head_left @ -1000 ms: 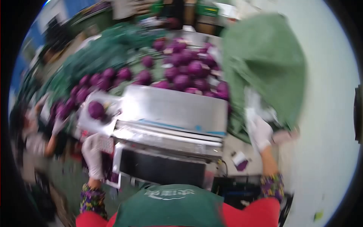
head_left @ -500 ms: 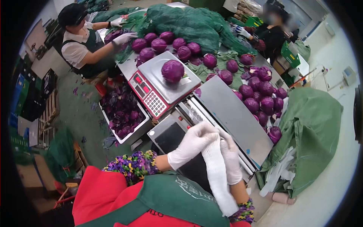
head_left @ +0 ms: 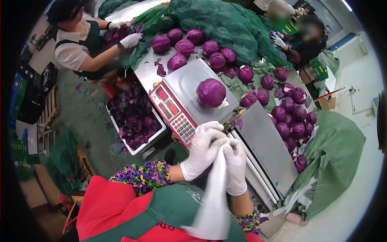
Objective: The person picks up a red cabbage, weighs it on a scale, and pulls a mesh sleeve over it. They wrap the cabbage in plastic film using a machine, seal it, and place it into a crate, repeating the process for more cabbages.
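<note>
A white, ribbed piece of cloth (head_left: 211, 201) hangs from my fingers, its lower end blurred by motion. My left hand (head_left: 202, 151), in a thin white glove, pinches its top edge. My right hand (head_left: 235, 165), gloved the same way, grips the top beside it, the fingertips of both hands meeting. Just beyond my hands, a red cabbage (head_left: 211, 92) rests on the steel plate of a red and silver scale (head_left: 183, 128). To the right of the scale lies a wrapping machine with a flat metal plate (head_left: 267, 145).
Several red cabbages (head_left: 297, 130) are piled at the right and behind the scale. Green netting (head_left: 217, 24) covers the back. A white crate (head_left: 151, 141) of leaves stands on the floor. A co-worker (head_left: 80, 44) handles leaves at left; other people are at back right.
The cloth has swung left and now hangs below my fingertips. My right hand has shifted slightly left. The scale and cabbages appear lower, larger and further right as the view has moved.
</note>
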The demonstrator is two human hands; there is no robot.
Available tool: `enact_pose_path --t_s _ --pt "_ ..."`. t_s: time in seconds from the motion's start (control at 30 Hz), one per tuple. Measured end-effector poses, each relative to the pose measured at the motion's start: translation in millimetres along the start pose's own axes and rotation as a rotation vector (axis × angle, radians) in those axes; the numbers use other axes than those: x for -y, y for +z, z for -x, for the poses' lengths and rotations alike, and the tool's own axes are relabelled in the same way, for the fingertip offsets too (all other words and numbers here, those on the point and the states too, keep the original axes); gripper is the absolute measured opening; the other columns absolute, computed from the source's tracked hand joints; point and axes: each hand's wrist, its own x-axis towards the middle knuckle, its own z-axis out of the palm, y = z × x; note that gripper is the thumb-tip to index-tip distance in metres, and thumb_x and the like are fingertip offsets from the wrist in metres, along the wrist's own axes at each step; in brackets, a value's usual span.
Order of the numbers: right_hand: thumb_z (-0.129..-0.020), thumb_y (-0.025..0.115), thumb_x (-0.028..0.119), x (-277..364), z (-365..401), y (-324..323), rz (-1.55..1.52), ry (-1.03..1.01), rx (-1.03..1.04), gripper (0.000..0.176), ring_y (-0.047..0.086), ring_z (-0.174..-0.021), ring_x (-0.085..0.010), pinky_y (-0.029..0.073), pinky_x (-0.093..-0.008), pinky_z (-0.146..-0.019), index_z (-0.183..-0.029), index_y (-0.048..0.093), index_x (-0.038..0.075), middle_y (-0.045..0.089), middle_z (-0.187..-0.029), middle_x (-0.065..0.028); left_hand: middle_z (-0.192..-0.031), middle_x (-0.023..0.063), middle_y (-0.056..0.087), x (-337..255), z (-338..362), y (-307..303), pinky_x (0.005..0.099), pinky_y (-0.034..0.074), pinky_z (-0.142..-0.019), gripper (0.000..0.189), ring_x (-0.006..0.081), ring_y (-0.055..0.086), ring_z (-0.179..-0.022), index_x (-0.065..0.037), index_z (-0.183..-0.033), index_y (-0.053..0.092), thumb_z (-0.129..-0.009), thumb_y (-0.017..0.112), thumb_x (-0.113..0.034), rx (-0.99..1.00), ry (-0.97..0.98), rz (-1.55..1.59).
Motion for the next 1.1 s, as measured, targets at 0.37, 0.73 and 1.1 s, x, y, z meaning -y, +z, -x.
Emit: enact_pose_path --t_s 0.37,0.73,1.1 --pt "-0.097 0.053 0.019 49 -85 -11 -0.136 0.22 0.01 0.02 0.058 -0.084 -0.0126 0.05 -0.0322 -0.076 -0.11 0.053 0.003 0.057 -0.095 -0.0013 -0.101 0.0043 0.069 44 -61 -80 0.0271 0.053 -0.078 0.038 0.0116 0.063 -0.092 -0.003 -0.124 0.059 -0.089 0.067 -0.017 1.028 -0.933 0.474" --pt "-0.098 0.048 0.026 -68 -250 -11 -0.291 0.505 -0.068 0.036 0.064 -0.094 -0.021 0.05 -0.0371 -0.086 -0.114 0.062 -0.004 0.068 -0.107 -0.0087 -0.093 0.0167 0.068 183 -156 -45 0.0439 0.05 -0.078 0.023 0.0356 0.066 -0.087 -0.011 -0.1 0.065 -0.086 0.058 -0.029 0.512 -0.154 -0.636" --pt "-0.095 0.055 0.013 31 -59 28 0.011 0.17 0.024 0.017 0.058 -0.088 -0.008 0.045 -0.023 -0.082 -0.103 0.064 0.0 0.065 -0.096 -0.0008 -0.125 0.0157 0.059 57 -60 -99 0.0413 0.044 -0.103 0.037 0.0269 0.056 -0.115 0.001 -0.124 0.052 -0.099 0.043 -0.025 0.327 -1.249 1.508"
